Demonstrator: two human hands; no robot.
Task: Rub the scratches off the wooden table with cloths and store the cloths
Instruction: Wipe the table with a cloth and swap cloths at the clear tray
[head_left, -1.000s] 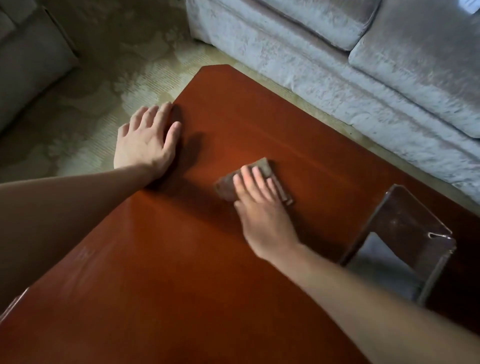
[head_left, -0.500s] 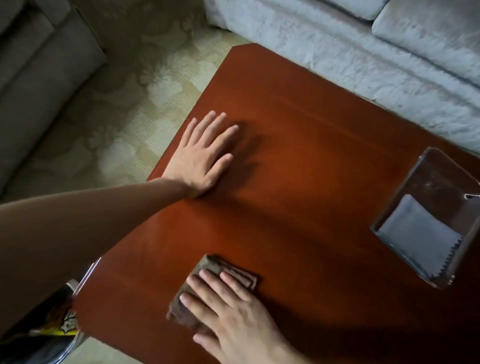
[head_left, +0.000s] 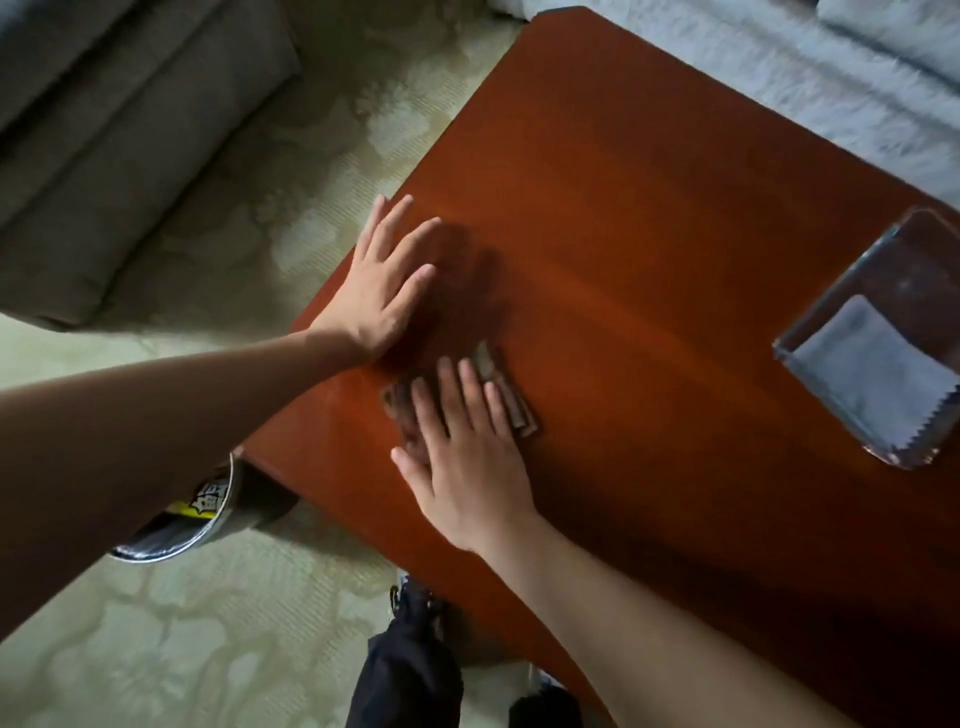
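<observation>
The reddish-brown wooden table (head_left: 649, 218) fills the middle and right of the view. My right hand (head_left: 462, 457) lies flat on a folded brown cloth (head_left: 511, 400) and presses it onto the tabletop near the left edge; my fingers cover most of the cloth. My left hand (head_left: 387, 288) rests flat on the wood just behind it, fingers spread, holding nothing. A clear box (head_left: 883, 260) stands at the table's right side with a grey cloth (head_left: 872, 374) lying inside it.
A pale sofa (head_left: 779, 67) runs along the table's far side, and a grey armchair (head_left: 104, 130) stands at the left. A round bin (head_left: 176, 525) sits on the patterned carpet (head_left: 208, 623) by the table's near corner. Dark trouser legs (head_left: 405, 670) show below.
My right hand has slid the brown cloth back up the tabletop toward my left hand. The view has tilted down, showing more floor and the bin.
</observation>
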